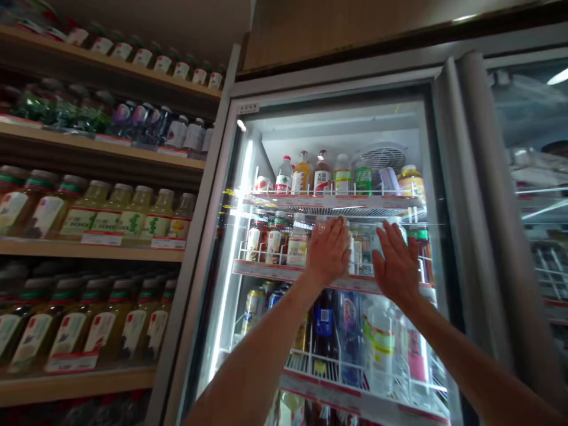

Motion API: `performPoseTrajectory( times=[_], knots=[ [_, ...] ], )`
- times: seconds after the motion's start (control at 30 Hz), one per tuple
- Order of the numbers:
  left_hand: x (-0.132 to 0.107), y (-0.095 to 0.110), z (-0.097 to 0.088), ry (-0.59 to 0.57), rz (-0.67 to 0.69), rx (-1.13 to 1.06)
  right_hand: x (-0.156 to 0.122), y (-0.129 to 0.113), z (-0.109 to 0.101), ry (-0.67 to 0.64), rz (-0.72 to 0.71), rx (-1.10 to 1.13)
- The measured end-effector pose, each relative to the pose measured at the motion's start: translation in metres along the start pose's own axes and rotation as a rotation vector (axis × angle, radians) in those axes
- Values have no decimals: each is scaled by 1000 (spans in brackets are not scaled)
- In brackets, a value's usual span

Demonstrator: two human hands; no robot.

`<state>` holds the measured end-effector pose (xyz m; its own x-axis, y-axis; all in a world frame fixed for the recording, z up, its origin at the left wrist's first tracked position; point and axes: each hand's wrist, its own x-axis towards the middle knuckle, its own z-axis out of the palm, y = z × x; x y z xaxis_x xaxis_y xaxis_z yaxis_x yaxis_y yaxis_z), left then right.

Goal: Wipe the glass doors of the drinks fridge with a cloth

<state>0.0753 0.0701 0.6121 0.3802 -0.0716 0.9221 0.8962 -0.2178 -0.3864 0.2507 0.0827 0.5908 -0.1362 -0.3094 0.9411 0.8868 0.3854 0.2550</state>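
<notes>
A lit drinks fridge fills the middle of the view, its glass door closed in a grey frame [337,87]. Both hands are raised in front of the glass at the height of the second shelf, backs towards me. My left hand [328,251] lies flat, fingers extended and close together, empty. To its right, my right hand [396,260] is also flat, with thumb and fingers apart. Both seem to rest against the glass, though the contact is hidden. Behind the glass stand an orange drink bottle [301,174], a green bottle [362,179] and a large clear bottle [380,343].
On the left, wooden shelves [97,245] carry rows of juice bottles [84,325]. A vertical grey door edge [477,207] divides this fridge from a second glass-fronted fridge [536,177] on the right. A wooden panel [355,35] runs above.
</notes>
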Motion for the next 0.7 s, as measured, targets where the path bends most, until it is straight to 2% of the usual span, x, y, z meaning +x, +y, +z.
performPoseTrajectory(
  times=[0.07, 0.13, 0.17, 0.2, 0.23, 0.3, 0.33, 0.4, 0.47, 0.53, 0.6, 0.63, 0.7],
  knots=[
    [14, -21, -6, 17, -174, 2, -3, 7, -7, 16, 19, 11],
    [36, -38, -9, 66, -428, 12, -7, 17, -17, 20, 33, 7],
    [48, -40, -8, 80, -498, 9, -9, 23, -23, 18, 36, 5],
    [58, -35, -6, 75, -497, 0, -11, 28, -28, 14, 38, 5],
    [63, -22, -2, 53, -422, -17, -13, 32, -33, 8, 38, 6],
    [56, 21, 8, -16, -143, -59, -17, 40, -44, 1, 33, 6],
    [42, 47, 12, -51, 19, -78, -20, 43, -49, 4, 32, 2],
    [-1, 99, 15, -111, 282, -95, -28, 48, -59, 10, 44, -9],
    [-49, 133, 11, -140, 452, -90, -38, 53, -70, -4, 60, -20],
    [-76, 142, 6, -156, 570, -91, -48, 57, -80, -48, 48, -28],
    [-72, 130, 5, -153, 572, -95, -55, 60, -89, -80, 26, -34],
    [-61, 122, 6, -149, 496, -92, -57, 62, -92, -84, 20, -33],
    [-36, 110, 9, -134, 222, -72, -60, 62, -95, -74, 25, -26]
  ],
)
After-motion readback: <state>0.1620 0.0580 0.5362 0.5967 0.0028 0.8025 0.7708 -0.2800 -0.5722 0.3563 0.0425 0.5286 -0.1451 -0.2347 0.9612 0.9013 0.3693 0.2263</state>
